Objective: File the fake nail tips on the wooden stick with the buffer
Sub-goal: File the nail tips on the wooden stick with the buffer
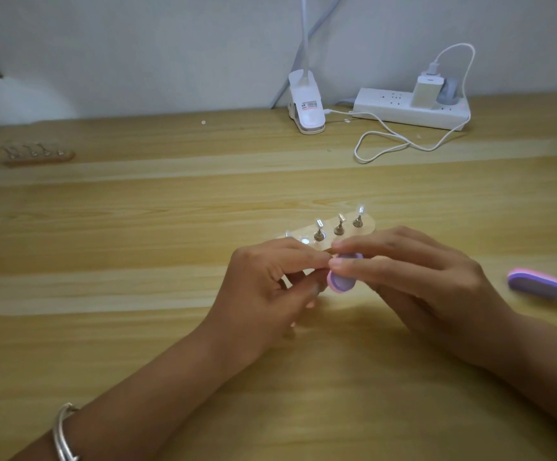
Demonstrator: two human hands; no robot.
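Right fingers (370, 269) pinched the buffer (341, 282) at the wooden stick's (366, 229) six o'clock; left fingers (290, 257) curled, hold unclear. Light strokes seemed wise.

Near end of wooden stick (348, 236) is covered by left hand (263, 284) and right hand (420, 274). Nail tip at the buffer (341, 281) is hidden, and the buffer's upper end is masked by right fingers. What is pinched by the left fingertips can't be told. Second stick (39, 156) and spare buffer (536, 283) are blurred. Lamp (305, 94) neck is cut off by the top edge, its label unreadable.
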